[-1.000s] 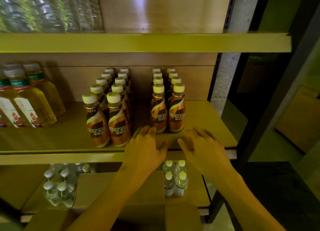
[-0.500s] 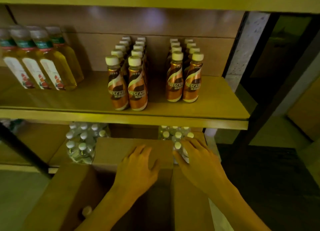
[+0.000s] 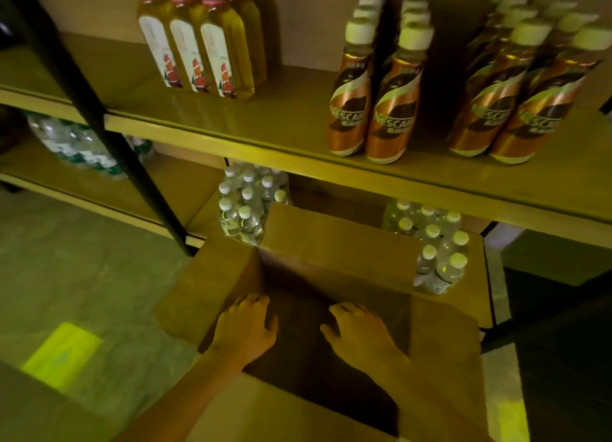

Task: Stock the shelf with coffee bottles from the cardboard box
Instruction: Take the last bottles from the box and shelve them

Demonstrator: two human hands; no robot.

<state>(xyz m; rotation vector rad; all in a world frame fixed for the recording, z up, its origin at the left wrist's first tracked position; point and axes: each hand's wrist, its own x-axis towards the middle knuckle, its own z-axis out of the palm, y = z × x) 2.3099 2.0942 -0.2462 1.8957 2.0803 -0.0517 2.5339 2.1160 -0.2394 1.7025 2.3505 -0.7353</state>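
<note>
An open cardboard box (image 3: 334, 243) stands on the floor below the shelf; its inside is dark and I cannot see what it holds. My left hand (image 3: 245, 329) and my right hand (image 3: 361, 335) reach down into its opening, fingers spread, holding nothing. On the wooden shelf (image 3: 265, 133) above stand two double rows of brown-and-copper coffee bottles with white caps: one group (image 3: 374, 110) in the middle and another (image 3: 510, 110) to the right.
Yellow oil bottles (image 3: 202, 51) stand at the shelf's left. Packs of water bottles (image 3: 248, 206) (image 3: 437, 246) sit on the lower shelf behind the box. A black upright post (image 3: 109, 143) crosses at left. Tiled floor (image 3: 76, 276) lies to the left.
Both hands came down from the shelf's front edge into the box opening. The view tilted down and left, so the shelf now sits higher in the frame.
</note>
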